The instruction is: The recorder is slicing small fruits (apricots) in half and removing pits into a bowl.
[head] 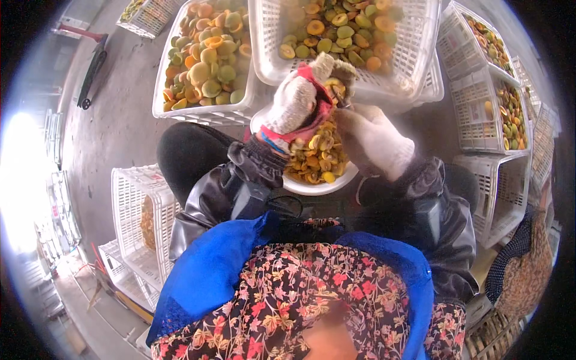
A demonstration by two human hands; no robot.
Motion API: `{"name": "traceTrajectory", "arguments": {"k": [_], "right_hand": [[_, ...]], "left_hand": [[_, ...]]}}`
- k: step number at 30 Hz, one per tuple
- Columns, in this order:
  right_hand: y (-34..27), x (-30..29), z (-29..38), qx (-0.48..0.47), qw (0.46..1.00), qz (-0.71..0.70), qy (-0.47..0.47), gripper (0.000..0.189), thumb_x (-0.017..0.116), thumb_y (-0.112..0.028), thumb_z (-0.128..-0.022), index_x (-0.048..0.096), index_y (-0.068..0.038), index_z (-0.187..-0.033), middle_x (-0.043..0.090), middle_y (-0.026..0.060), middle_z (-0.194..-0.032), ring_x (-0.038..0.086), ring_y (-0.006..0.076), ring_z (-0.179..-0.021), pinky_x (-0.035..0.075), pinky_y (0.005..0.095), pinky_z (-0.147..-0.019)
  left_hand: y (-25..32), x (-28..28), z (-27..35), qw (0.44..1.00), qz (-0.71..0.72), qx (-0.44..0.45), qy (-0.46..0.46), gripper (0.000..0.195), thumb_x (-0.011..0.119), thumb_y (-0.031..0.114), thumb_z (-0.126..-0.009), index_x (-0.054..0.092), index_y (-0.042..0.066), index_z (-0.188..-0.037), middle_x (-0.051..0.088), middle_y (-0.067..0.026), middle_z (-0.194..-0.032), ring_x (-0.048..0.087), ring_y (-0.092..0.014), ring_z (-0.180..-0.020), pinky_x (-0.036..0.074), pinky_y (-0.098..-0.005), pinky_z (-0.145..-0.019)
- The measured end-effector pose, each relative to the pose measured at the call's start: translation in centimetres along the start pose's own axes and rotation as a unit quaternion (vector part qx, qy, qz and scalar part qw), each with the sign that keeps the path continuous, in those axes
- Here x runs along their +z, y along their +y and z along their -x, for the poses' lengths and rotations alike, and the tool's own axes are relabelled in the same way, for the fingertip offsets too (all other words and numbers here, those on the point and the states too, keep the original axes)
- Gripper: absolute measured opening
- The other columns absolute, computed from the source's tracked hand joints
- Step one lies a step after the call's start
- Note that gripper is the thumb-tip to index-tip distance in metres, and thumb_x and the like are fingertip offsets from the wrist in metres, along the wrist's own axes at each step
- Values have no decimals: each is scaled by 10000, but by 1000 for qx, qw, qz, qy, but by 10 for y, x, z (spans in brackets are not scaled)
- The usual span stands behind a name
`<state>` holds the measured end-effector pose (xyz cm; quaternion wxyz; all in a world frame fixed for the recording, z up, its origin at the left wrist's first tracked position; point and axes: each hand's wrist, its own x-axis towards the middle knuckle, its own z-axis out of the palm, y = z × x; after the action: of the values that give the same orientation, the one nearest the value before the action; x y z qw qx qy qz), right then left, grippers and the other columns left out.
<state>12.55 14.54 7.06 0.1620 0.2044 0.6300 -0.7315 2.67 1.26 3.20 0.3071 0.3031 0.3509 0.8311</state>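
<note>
My left hand (pixel 292 101), in a whitish knitted glove with red fabric around the palm, is closed around a piece of yellow-green fruit (pixel 335 90). Close against that fruit is my right hand (pixel 378 137), in a white glove, its fingertips gripping a small dark thing too hidden to name. Below both hands a white bowl (pixel 310 190) holds yellow and orange fruit pieces (pixel 317 157). Just beyond the hands, a white plastic crate (pixel 405 74) contains halved green and orange fruit (pixel 344 32).
Another white crate (pixel 202 112) of fruit halves stands at the upper left. Stacked crates (pixel 477 114) line the right side, some with fruit. More crates (pixel 135 216) are at the left. A wheeled cart (pixel 92 74) rests on the floor at the upper left.
</note>
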Motion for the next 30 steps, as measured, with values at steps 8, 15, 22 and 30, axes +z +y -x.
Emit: {"name": "traceTrajectory", "arguments": {"k": [8, 15, 22, 30], "right_hand": [[25, 11, -22, -234, 960, 134, 75, 232, 506, -249, -875, 549, -32, -945, 510, 18, -619, 487, 112, -497, 382, 237, -443], [34, 9, -24, -314, 932, 178, 29, 254, 486, -210, -881, 530, -3, -1023, 587, 76, -821, 563, 161, -741, 458, 295, -634], [16, 7, -7, 87, 986, -122, -79, 197, 463, -191, -888, 482, -50, -1024, 456, -37, -586, 403, 57, -409, 344, 192, -372], [34, 2, -33, -383, 887, 250, 60, 206, 487, -236, -875, 526, -37, -906, 478, -1, -584, 426, 74, -407, 305, 217, -353]], "left_hand": [[-35, -22, 8, 919, 377, -113, 35, 353, 462, 274, -901, 477, 37, -1162, 556, -125, -1033, 541, -267, -940, 430, -375, -861], [-34, -10, 11, 889, 442, 21, -120, 388, 426, 225, -902, 402, 37, -1241, 475, -159, -1185, 493, -310, -1055, 407, -402, -919], [-26, -8, 4, 998, 55, 18, 20, 395, 463, 251, -897, 396, 40, -1225, 499, -128, -1131, 530, -231, -975, 466, -361, -807], [-2, -3, -15, 981, 80, -142, 105, 367, 483, 349, -903, 542, 7, -1023, 603, -108, -936, 589, -237, -849, 476, -346, -751]]}}
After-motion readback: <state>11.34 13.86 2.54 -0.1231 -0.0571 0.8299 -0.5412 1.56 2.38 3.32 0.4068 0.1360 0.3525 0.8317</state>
